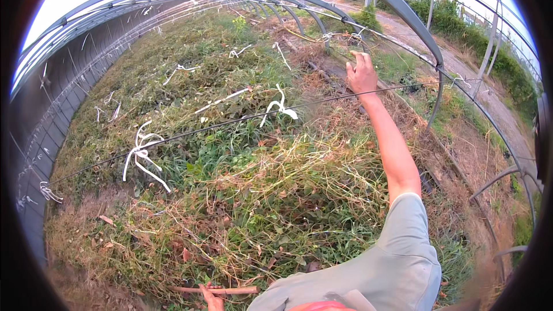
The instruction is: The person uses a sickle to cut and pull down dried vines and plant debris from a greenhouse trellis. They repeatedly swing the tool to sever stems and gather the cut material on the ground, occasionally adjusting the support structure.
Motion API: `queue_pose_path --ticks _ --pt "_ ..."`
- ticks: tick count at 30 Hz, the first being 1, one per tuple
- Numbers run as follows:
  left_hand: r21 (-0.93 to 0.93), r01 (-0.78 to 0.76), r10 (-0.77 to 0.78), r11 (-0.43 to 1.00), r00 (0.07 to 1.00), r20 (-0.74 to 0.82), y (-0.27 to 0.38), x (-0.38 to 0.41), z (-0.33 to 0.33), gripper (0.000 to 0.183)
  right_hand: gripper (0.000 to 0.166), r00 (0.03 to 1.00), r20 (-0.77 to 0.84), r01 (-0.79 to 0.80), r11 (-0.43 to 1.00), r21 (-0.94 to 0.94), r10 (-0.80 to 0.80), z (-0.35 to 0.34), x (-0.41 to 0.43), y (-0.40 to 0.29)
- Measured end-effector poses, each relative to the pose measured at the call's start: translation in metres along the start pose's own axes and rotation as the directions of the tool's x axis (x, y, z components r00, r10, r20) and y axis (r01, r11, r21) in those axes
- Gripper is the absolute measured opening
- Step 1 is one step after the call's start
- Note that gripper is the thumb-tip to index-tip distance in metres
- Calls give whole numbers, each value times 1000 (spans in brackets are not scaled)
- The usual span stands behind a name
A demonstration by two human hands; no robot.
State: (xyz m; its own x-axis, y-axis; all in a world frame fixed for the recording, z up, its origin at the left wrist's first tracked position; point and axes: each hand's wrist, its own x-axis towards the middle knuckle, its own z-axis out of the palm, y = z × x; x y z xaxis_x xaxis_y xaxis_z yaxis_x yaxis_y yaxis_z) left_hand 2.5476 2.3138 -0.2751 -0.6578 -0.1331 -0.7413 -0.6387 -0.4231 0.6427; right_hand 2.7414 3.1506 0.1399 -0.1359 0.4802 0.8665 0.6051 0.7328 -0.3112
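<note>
My left hand is at the bottom edge, closed around a wooden stick lying level, low over the tangled vines. My right arm reaches up and away on the right. My right hand is raised, fingers partly curled and thumb apart, with no held object plainly visible. Beneath its wrist passes a dark wire, stretched across the view. White ties hang knotted on this wire, and another white tie is nearer its middle.
Curved metal hoops arch over the plot. A dark sheet wall with netting runs along the left. To the right are a long edging board, a dirt path and metal posts. Yellow tubing hangs near the hoops.
</note>
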Motion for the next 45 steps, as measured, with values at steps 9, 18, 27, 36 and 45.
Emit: queue_pose_path --ticks 9,18,27,36,45 --pt "-196 -3 -34 981 982 -187 -37 -33 -99 58 34 881 447 378 801 -463 -157 64 125 32" --pt "-212 -62 31 975 989 -147 -61 -58 -79 51 28 841 386 505 806 -310 -378 89 110 -4" --pt "-110 -53 47 993 997 -56 -50 -68 -34 47 22 788 446 571 773 -276 -423 108 71 -5" --pt "-130 -18 4 991 993 -114 -48 -64 -35 45 16 774 311 632 707 -317 -552 67 27 -7" --pt "-103 -1 -8 995 996 -86 -47 -57 -41 44 27 844 252 536 730 -423 -474 51 15 -16"
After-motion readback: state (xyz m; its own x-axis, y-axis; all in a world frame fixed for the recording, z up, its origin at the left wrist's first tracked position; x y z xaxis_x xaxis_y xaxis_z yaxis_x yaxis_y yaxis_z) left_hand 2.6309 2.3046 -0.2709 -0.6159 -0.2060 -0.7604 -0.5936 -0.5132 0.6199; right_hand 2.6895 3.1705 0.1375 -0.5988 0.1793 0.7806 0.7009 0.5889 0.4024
